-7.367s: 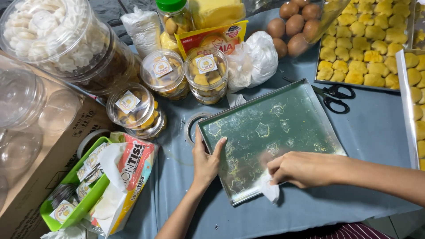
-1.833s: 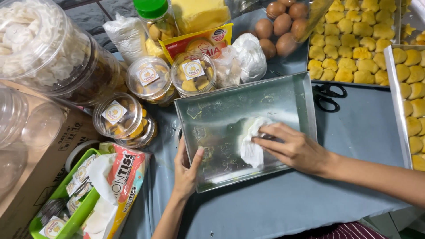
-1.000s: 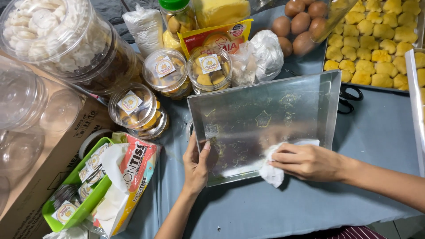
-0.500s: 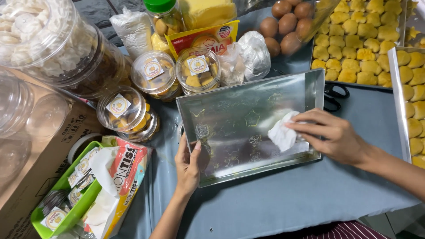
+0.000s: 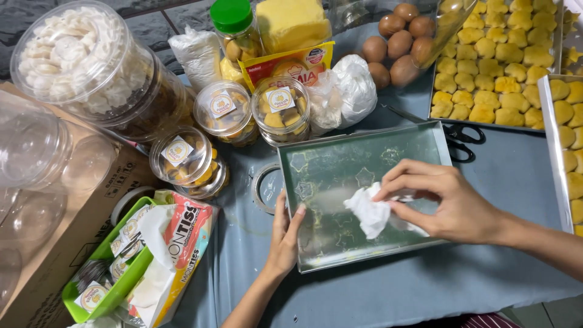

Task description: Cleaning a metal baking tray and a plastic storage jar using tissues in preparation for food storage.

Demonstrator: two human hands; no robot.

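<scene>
Right hand (image 5: 452,203) covers part of the tissue (image 5: 371,214) and the tray (image 5: 340,243) floor beneath. Right-edge baking tray (image 5: 565,152) cut off by frame edge. Clear tubs (image 5: 30,158) at left edge cut off. Scissors (image 5: 464,135) partly behind tray rim. Tape roll (image 5: 262,188) partly under tray's left rim. Box (image 5: 91,212) cut off lower left.

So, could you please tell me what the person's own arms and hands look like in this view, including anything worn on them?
Both hands are bare: no gloves, rings or bracelets show on the left hand or the right hand. Both forearms are uncovered as far as the picture's edges, with no sleeves and no watch in view. The fingernails look short and unpainted. A strip of striped cloth shows at the bottom edge.
</scene>
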